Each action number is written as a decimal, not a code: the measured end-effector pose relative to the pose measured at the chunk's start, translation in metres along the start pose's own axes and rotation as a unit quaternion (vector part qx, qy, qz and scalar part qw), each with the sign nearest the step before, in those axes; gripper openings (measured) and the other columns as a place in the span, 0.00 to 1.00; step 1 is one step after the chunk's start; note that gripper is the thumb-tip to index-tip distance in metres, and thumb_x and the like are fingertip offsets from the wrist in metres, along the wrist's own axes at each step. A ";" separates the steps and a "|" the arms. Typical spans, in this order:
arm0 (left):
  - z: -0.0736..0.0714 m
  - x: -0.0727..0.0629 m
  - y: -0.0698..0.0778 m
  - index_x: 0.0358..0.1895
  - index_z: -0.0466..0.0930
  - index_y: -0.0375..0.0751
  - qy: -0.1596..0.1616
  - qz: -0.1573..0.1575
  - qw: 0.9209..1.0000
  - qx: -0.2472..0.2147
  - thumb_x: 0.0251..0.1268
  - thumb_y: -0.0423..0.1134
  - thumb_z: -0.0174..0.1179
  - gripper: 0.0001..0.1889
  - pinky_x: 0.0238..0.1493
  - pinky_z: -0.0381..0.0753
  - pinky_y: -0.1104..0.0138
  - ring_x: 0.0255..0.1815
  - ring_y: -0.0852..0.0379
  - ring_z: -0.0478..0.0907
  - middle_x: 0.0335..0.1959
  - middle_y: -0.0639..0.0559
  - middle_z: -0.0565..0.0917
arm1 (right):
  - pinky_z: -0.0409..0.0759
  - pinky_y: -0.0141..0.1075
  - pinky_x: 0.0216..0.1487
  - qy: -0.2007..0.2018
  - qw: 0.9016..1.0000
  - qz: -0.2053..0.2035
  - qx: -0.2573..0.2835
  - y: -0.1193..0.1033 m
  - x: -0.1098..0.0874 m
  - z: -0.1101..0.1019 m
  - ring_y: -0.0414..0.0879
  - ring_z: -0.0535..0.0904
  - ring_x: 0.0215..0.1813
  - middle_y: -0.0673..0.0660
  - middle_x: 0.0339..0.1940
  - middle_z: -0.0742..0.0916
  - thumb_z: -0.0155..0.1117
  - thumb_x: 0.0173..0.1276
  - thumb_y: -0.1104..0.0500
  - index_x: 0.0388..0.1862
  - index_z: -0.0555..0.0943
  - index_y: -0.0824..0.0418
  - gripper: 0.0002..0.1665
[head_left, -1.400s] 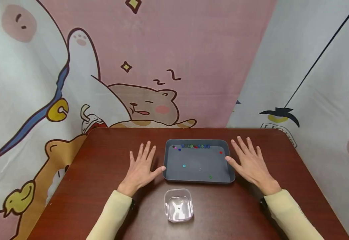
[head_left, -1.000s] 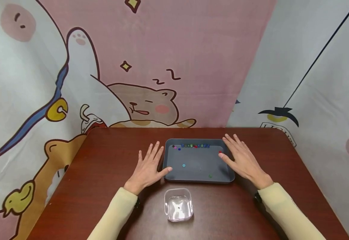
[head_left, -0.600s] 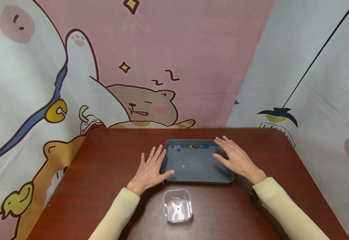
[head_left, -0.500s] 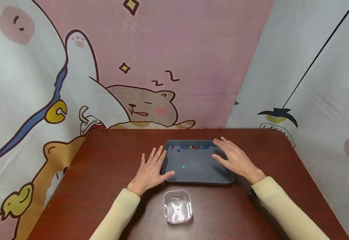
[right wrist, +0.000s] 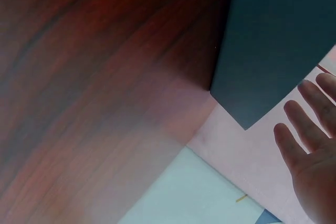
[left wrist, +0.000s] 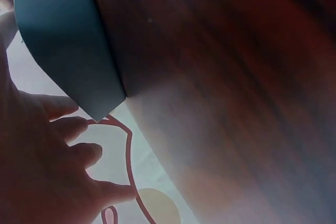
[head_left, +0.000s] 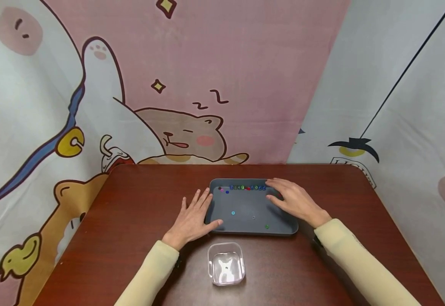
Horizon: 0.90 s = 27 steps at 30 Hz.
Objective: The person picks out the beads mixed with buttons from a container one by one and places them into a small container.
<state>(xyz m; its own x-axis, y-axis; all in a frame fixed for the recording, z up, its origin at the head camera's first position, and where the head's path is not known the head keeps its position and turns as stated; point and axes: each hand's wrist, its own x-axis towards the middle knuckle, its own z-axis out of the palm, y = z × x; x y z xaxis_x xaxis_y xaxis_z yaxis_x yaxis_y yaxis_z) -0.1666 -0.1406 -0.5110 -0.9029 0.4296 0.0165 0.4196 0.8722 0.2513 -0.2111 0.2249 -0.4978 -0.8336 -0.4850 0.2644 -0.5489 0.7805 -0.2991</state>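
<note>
A shallow grey tray (head_left: 245,232) lies on the table, with small coloured beads scattered in it. Several beads (head_left: 247,187) form a row along its far wall, among them blue, green and red ones. A light-blue bead (head_left: 233,213) and a green bead (head_left: 266,226) lie nearer the front. My left hand (head_left: 192,221) is spread at the tray's left rim, thumb over the near left corner, holding nothing. My right hand (head_left: 299,202) hangs over the tray's right part, fingers extended and pointing left, also holding nothing. Both wrist views show the tray's outer side wall (left wrist: 68,40) beside loose fingers.
A clear square plastic container (head_left: 226,264) stands on the brown wooden table (head_left: 130,238), in front of the tray. Behind the table hangs a cartoon-printed cloth (head_left: 245,85).
My right hand has moved left from beside the tray to over its right part. My left hand has shifted right to the tray's left rim. Tray and container stay put.
</note>
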 end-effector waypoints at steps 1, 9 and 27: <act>0.000 0.000 0.000 0.82 0.58 0.40 0.000 0.001 1.000 -0.001 0.67 0.77 0.49 0.52 0.76 0.45 0.30 0.85 0.41 0.45 0.85 0.47 0.50 | 0.75 0.59 0.67 -0.002 1.000 0.000 -0.002 0.000 0.001 0.001 0.60 0.75 0.71 0.63 0.68 0.82 0.71 0.72 0.48 0.69 0.79 0.64 0.33; 0.002 -0.001 -0.001 0.82 0.57 0.39 -0.005 0.002 1.000 0.005 0.67 0.76 0.49 0.52 0.76 0.47 0.30 0.85 0.41 0.45 0.85 0.47 0.50 | 0.79 0.57 0.64 0.004 1.000 -0.011 -0.011 -0.002 0.008 0.008 0.59 0.79 0.66 0.63 0.63 0.84 0.73 0.70 0.52 0.65 0.81 0.64 0.29; 0.002 -0.002 -0.001 0.83 0.53 0.40 -0.015 -0.002 1.000 0.010 0.67 0.76 0.48 0.53 0.77 0.48 0.32 0.85 0.42 0.45 0.86 0.48 0.49 | 0.81 0.54 0.60 -0.005 1.000 0.005 -0.026 -0.001 0.017 0.021 0.58 0.82 0.60 0.63 0.59 0.86 0.73 0.70 0.54 0.64 0.82 0.65 0.27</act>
<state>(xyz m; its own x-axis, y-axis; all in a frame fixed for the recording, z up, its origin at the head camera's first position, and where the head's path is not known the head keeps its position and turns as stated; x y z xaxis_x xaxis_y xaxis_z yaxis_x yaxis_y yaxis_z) -0.1652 -0.1420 -0.5131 -0.9018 0.4320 -0.0140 0.4174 0.8788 0.2311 -0.2260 0.2080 -0.5123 -0.8402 -0.4803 0.2516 -0.5362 0.8050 -0.2539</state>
